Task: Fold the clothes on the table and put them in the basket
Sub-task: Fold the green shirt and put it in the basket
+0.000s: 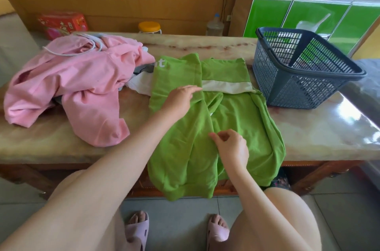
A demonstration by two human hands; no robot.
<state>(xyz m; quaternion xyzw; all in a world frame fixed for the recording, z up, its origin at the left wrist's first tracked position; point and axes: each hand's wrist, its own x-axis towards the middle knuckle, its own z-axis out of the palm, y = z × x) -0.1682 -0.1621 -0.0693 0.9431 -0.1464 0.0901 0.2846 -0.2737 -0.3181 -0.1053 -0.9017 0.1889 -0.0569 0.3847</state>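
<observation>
Left grip (181,98) flat, fingers straight, pressing top (242,119) on bench (318,133). Right grip (232,148) clamped on top's folded edge. Pink pile (78,80) at left, basket (298,94) at right, both beside top.

White letters (162,64), only "t" readable, stand on the green garment (242,123).

2 lilac slippers (137,230) (open-toed); bare arms (115,168).
</observation>
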